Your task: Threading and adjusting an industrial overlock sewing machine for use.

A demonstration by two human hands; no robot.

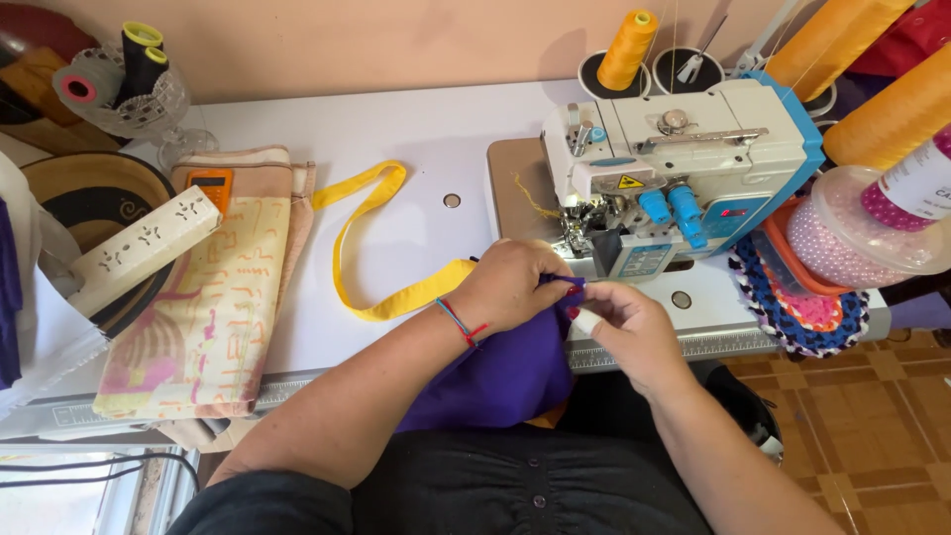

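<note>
My left hand (513, 285) rests on a purple cloth (500, 374) just in front of the presser foot of a white and blue overlock sewing machine (684, 163). It presses and grips the cloth's edge. My right hand (626, 325) pinches the same purple edge from the right, fingertips meeting the left hand's. A bandage wraps one right finger. The cloth hangs off the white table (416, 139) into my lap. A yellow strap (369, 238) curls on the table and runs under my left wrist.
Folded printed fabric (213, 297) with an orange calculator lies at left, beside a power strip (144, 253) and a glass bowl of thread spools. Yellow thread cones (626, 48) stand behind the machine. A tub of pink beads (862, 238) sits on a crocheted mat at right.
</note>
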